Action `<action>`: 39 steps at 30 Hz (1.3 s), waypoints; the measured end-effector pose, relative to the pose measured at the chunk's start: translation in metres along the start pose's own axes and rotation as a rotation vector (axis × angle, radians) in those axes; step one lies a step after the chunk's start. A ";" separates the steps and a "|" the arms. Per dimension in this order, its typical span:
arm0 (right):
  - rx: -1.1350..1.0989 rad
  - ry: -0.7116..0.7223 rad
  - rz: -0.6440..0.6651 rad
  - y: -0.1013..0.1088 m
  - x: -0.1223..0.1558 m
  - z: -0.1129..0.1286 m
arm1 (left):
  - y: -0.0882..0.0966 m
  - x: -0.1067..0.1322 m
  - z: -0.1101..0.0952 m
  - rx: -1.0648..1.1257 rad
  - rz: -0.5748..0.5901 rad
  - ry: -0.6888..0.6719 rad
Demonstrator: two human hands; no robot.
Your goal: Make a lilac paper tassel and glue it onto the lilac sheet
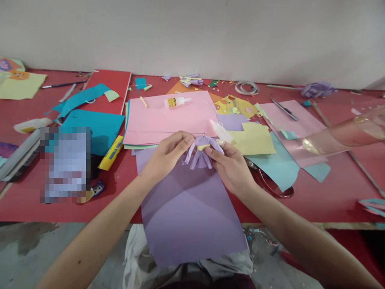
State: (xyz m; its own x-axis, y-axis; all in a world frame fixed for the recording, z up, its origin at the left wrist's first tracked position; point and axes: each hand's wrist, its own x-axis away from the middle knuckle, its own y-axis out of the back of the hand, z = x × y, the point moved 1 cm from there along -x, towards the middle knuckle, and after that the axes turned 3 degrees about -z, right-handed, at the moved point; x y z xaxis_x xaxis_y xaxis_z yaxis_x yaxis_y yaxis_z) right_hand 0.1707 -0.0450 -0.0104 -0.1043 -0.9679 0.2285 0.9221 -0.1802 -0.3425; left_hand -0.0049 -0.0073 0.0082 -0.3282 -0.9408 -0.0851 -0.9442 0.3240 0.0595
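Note:
Both of my hands meet over a small purple fringed paper flower (pixel 202 154) with a yellow strip at its centre. My left hand (pixel 167 154) pinches the flower's left side with closed fingers. My right hand (pixel 231 165) grips its right side and also holds a small white glue bottle (pixel 221 131) that sticks up past the fingers. The flower hovers over a large purple paper sheet (pixel 189 208) that hangs over the table's front edge. A stack of pink paper (pixel 170 118) lies just behind, with another glue bottle (pixel 176 102) on it.
The red table (pixel 315 196) is strewn with teal, yellow and pink sheets, paper scraps, a yellow glue stick (pixel 111 153), scissors (pixel 272 182) right of my hand, a pen (pixel 284 109) and a clear cup (pixel 345 134) at right. A blurred patch sits at left.

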 end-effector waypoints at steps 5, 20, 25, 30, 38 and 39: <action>0.088 0.139 0.008 0.001 0.003 -0.002 | -0.003 0.003 0.001 -0.067 0.018 -0.051; 0.317 0.219 0.019 0.002 0.005 -0.002 | -0.002 0.003 0.002 -0.312 -0.054 -0.190; 0.360 0.212 0.041 0.002 0.004 -0.002 | -0.001 0.001 0.002 -0.188 0.045 -0.100; 0.362 0.342 0.012 0.005 0.001 0.008 | 0.007 -0.005 0.009 -0.013 -0.062 0.002; 0.420 0.539 -0.254 0.027 -0.016 0.025 | 0.027 -0.017 0.015 -0.046 -0.232 -0.027; 0.440 0.547 -0.243 0.027 -0.018 0.026 | 0.027 -0.017 0.015 -0.073 -0.225 -0.032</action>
State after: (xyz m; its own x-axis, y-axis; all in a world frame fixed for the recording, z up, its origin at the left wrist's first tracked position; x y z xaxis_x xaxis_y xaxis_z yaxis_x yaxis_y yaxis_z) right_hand 0.2072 -0.0281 -0.0001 -0.3892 -0.8792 -0.2747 0.9015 -0.4248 0.0824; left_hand -0.0253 0.0194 -0.0039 -0.1120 -0.9844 -0.1357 -0.9894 0.0978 0.1075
